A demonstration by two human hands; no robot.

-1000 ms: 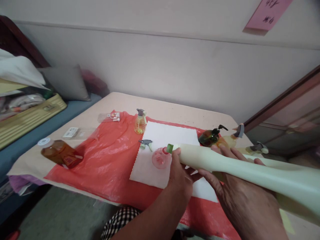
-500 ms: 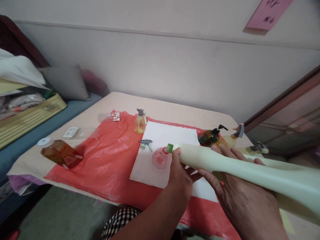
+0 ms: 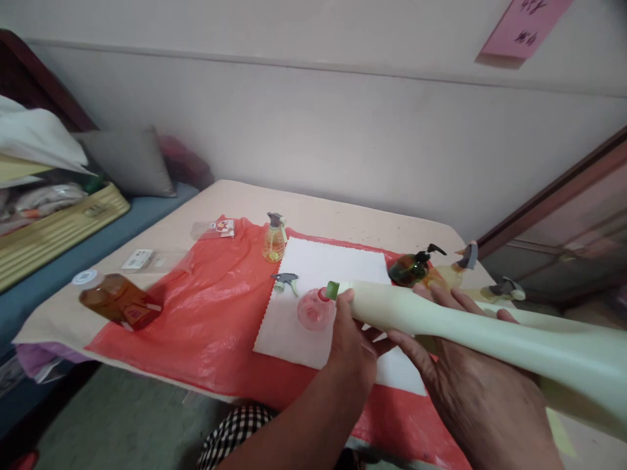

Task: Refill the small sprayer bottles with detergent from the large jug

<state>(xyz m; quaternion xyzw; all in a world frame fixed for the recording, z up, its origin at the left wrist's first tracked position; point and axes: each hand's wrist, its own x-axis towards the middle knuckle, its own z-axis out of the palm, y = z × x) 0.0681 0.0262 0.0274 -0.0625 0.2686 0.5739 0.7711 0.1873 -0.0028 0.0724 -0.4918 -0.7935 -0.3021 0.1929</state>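
Both my hands hold a long pale-green bottle (image 3: 470, 333) tilted on its side, its green-tipped neck (image 3: 333, 290) meeting the mouth of a small pink bottle (image 3: 315, 309) that stands on a white cloth (image 3: 333, 267). My left hand (image 3: 350, 343) grips the neck just behind the tip. Under the wider body lies my right hand (image 3: 470, 378), its fingers spread beneath it. A loose grey spray head (image 3: 287, 281) rests on the cloth beside the pink bottle.
A red plastic sheet (image 3: 206, 313) covers the beige table (image 3: 343, 219). On it are a yellow spray bottle (image 3: 275, 239), a dark green pump bottle (image 3: 411, 267), more spray bottles (image 3: 458, 267) at right, and an amber bottle (image 3: 120, 300) lying at left. A bed with a pillow (image 3: 127, 163) is at left.
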